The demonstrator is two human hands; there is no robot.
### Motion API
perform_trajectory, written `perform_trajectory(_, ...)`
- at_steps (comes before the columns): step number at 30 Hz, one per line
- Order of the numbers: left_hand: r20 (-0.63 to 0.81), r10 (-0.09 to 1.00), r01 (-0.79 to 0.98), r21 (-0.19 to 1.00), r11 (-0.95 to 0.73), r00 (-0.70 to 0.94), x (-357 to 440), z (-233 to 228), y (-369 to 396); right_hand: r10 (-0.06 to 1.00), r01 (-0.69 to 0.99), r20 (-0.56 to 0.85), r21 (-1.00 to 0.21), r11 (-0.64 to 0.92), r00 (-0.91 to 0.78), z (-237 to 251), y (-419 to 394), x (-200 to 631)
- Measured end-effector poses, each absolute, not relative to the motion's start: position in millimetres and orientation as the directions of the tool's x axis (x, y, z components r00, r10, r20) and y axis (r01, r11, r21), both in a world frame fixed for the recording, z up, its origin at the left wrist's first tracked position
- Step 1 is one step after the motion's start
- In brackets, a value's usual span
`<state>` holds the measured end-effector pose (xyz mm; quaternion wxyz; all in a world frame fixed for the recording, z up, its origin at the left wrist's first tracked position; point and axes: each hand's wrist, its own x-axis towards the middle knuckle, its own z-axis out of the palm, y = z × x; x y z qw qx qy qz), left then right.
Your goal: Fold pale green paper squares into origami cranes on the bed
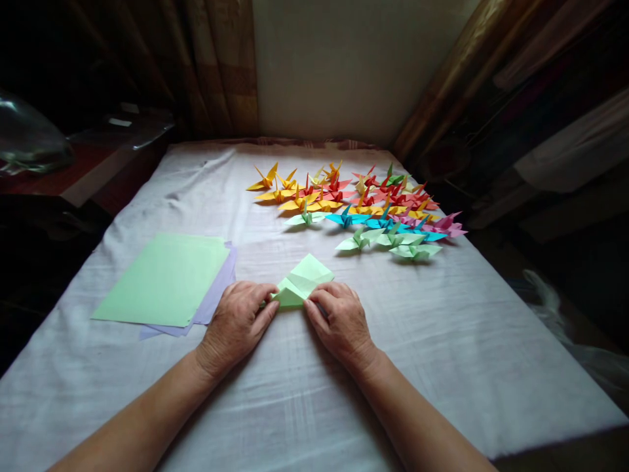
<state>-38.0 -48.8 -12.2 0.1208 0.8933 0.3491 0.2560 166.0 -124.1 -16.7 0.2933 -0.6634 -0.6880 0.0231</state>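
A partly folded piece of light green origami paper lies on the white cloth, its upper corner pointing away from me. My left hand pinches its left edge between thumb and forefinger. On the other side, my right hand pinches the lower right edge in the same way. Creases and a raised flap show between the hands. The fingertips cover the paper's outer corners.
Left of my hands lies a stack of light green sheets over purple sheets. Rows of folded paper cranes in several colours stand beyond my hands to the right. The cloth-covered table ends at a right edge. Curtains hang behind.
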Motion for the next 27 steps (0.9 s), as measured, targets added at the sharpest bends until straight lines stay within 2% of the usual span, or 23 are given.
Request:
perform_trajectory(2, 0.397, 0.696, 0.582, 0.382, -0.718, 0.598, -37.8, -15.6, -49.0, 0.931, 0.915, 0.354, -0.399, 0.064, 0.088, -16.4, -121.5, 163.8)
perform_trajectory(5, 0.473, 0.660, 0.607, 0.286, -0.741, 0.584, -37.5, -16.3, -52.2, 0.936, 0.930, 0.335, -0.367, 0.027, 0.105, -16.0, -118.4, 161.8)
perform_trajectory(8, 0.546, 0.556, 0.577, 0.155, -0.802, 0.627, -35.6, -11.6, -59.1, 0.939, 0.932, 0.324, -0.362, 0.012, 0.114, -16.3, -117.1, 161.3)
perform_trajectory(10, 0.545, 0.475, 0.502, 0.110, -0.858, 0.691, -33.2, -8.2, -64.9, 0.939, 0.933, 0.322, -0.361, 0.007, 0.118, -16.7, -116.9, 161.5)
perform_trajectory(13, 0.487, 0.422, 0.418, 0.123, -0.900, 0.765, -29.0, -6.0, -72.2, 0.937, 0.930, 0.329, -0.366, 0.012, 0.118, -17.1, -117.0, 161.8)
perform_trajectory(19, 0.371, 0.457, 0.425, 0.168, -0.889, 0.809, -27.3, -10.0, -74.7, 0.939, 0.918, 0.316, -0.396, -0.001, 0.138, -16.5, -117.0, 161.5)
perform_trajectory(27, 0.336, 0.486, 0.453, 0.176, -0.874, 0.807, -27.7, -14.8, -74.9, 0.937, 0.918, 0.324, -0.397, 0.010, 0.130, -17.0, -116.9, 161.9)
